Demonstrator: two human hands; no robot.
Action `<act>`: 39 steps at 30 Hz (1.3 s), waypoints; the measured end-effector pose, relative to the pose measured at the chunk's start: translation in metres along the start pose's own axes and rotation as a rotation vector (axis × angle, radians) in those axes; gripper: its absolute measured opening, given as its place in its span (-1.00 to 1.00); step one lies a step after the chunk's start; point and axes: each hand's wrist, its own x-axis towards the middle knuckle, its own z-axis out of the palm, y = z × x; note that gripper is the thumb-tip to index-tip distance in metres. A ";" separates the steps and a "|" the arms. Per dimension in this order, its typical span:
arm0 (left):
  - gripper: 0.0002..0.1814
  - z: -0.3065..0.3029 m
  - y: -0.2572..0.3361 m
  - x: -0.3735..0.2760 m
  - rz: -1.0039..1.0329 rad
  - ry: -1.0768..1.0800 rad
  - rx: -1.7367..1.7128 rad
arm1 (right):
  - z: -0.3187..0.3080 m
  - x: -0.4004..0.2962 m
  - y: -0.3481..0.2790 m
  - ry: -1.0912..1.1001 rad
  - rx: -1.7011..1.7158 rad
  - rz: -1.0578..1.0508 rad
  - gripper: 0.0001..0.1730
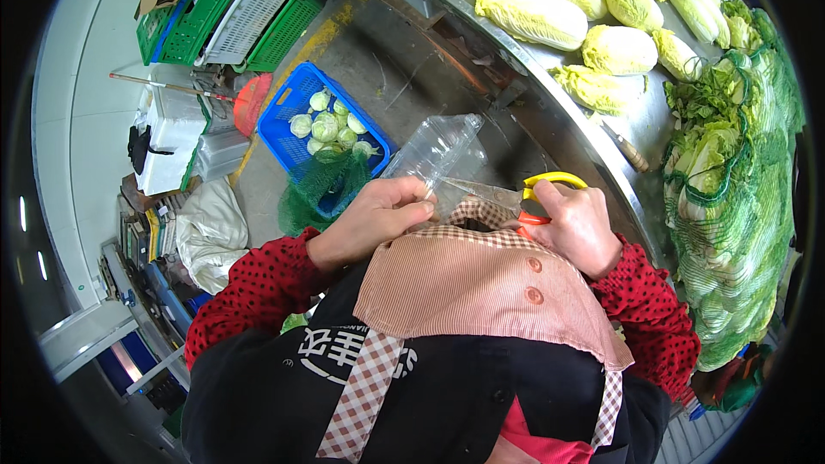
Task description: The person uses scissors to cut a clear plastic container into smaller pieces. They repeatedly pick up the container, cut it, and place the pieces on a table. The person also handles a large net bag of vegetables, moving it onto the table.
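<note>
My left hand pinches the near end of a clear plastic bottle in front of my apron. In my right hand is a pair of scissors with yellow and orange handles. Their blades point left, and the tip is close to my left fingers and the plastic; whether it touches cannot be told. Beyond the bottle, a blue plastic crate on the floor holds several round pale green vegetables, with green netting over its near end.
A steel table curves along the right, bearing several napa cabbages, a wooden-handled knife and netted leafy vegetables. Stacked green and white crates, an orange dustpan, a white foam box and a white sack stand left.
</note>
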 end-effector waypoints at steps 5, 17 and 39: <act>-0.79 0.010 -0.011 0.009 0.078 0.143 0.220 | -0.013 -0.002 -0.002 -0.062 -0.106 0.000 -0.61; -0.91 0.020 -0.036 0.023 0.597 0.307 0.862 | -0.019 -0.015 -0.012 -0.020 -0.466 -0.106 -0.73; -0.81 0.020 -0.038 0.019 0.835 0.285 0.911 | -0.016 0.001 0.008 -0.132 0.069 -0.081 -0.72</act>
